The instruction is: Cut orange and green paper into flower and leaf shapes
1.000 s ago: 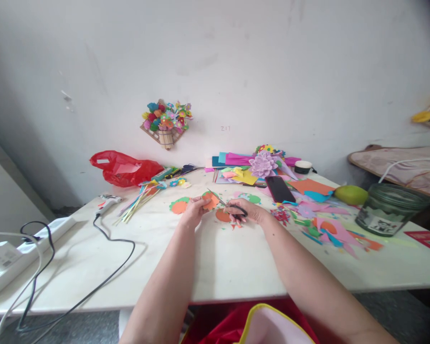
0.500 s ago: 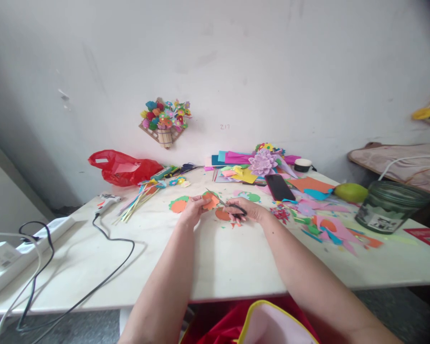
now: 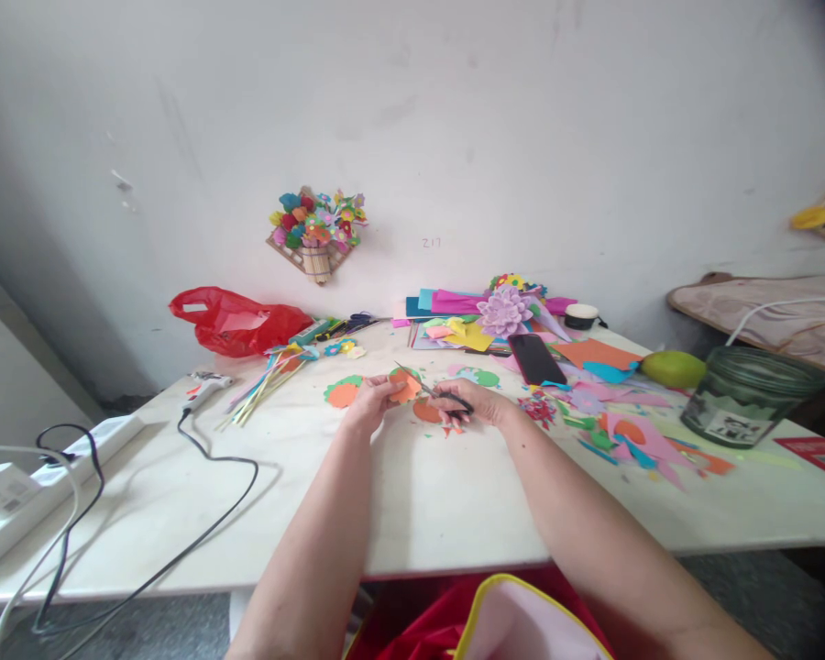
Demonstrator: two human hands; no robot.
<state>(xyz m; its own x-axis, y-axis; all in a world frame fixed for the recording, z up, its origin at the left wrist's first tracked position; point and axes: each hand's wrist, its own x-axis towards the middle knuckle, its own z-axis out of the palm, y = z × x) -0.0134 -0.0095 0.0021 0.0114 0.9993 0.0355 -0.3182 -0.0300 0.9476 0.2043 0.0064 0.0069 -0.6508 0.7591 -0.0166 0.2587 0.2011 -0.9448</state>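
Pinched in my left hand (image 3: 378, 401) is a small orange foam or paper piece (image 3: 405, 387); I cannot tell which material. My right hand (image 3: 473, 401) is closed on black-handled scissors (image 3: 457, 401), whose blades point left and lie at the orange piece. Under and around my hands, cut shapes rest on the table: an orange disc (image 3: 426, 410) between them, an orange one on green (image 3: 344, 394) to the left, and a green and pale blue scalloped piece (image 3: 485, 377) behind my right hand. Small orange scraps lie below the scissors.
A hot glue gun (image 3: 206, 392) with a trailing black cord and a power strip (image 3: 55, 490) sit left. Further back are a red plastic bag (image 3: 240, 323) and thin sticks (image 3: 261, 394). Right are a phone (image 3: 536, 360), coloured scraps (image 3: 639, 440) and a glass jar (image 3: 732, 403).
The scissor blades have shifted very slightly at the orange piece. Both arms and the things on the table look the same.
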